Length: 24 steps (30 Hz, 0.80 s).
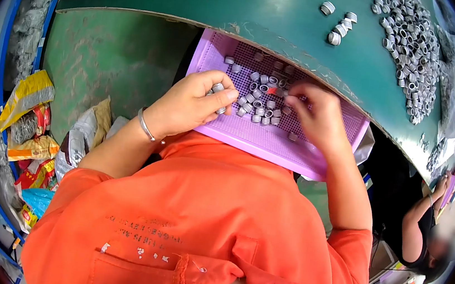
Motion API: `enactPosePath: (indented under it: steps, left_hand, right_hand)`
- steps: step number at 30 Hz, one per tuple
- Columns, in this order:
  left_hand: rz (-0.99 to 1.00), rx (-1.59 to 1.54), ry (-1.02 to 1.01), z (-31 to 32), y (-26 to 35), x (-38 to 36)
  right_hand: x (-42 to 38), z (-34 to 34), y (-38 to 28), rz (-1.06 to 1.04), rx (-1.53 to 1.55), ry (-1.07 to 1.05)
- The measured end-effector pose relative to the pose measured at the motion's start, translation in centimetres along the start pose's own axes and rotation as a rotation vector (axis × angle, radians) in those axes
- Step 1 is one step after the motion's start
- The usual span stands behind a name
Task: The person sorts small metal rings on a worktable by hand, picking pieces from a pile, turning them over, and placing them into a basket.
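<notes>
Lying loose in the purple basket [277, 152], short grey rings [260, 112] gather around its middle, a few strays toward its corners; a red piece [272, 91] sits among them. Left hand [196, 100] at the basket's left edge: fingers curled, at least two rings tucked in, likely palmed to leave the thumb free. Right hand [320, 116] over the right half: thumb and forefinger nearly together at a ring; can't tell from here if it's gripped. Basket's far edge runs under the tabletop [226, 1], near edge against the orange shirt [212, 179], probably for steadiness and reach. Big ring pile [411, 53] along the tabletop's right end, several loose ones beside it. Co-worker's arm [415, 228] beyond.
</notes>
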<state>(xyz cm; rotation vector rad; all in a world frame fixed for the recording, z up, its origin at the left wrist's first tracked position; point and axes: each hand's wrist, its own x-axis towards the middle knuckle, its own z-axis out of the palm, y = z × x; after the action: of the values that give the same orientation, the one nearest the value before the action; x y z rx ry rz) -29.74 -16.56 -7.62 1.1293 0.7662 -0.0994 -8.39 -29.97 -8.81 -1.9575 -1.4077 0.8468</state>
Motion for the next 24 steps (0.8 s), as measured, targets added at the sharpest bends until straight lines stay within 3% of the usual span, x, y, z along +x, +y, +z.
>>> enactPosePath:
  steps: [2,6,8,14,20,22,24]
  left_hand:
    - [-0.005,-0.015,-0.009,-0.2,0.1,0.0]
    - [-0.012,-0.035,-0.039,-0.4,0.4,0.4]
    - [-0.013,-0.033,-0.053,-0.4,0.6,0.5]
    - [-0.033,-0.052,-0.084,0.2,1.5,0.6]
    - [-0.027,-0.023,-0.159,2.4,1.3,1.8]
    - [0.046,0.074,-0.132,2.7,0.9,2.2]
    - [0.189,0.208,-0.11,3.0,0.0,2.8]
  right_hand:
    - [-1.0,-1.2,0.0,0.18,0.017,0.003]
    - [-3.5,-1.6,-0.5,0.185,-0.054,0.051]
    - [-4.6,-1.0,-0.4,0.15,0.041,0.143]
    - [-5.3,0.7,-1.2,0.303,0.206,0.179]
    - [-4.7,0.9,-2.1,0.392,0.544,0.149]
    - [-4.4,0.9,-2.8,0.432,0.898,0.113]
    - [-4.3,1.3,-2.8,0.412,0.957,0.093]
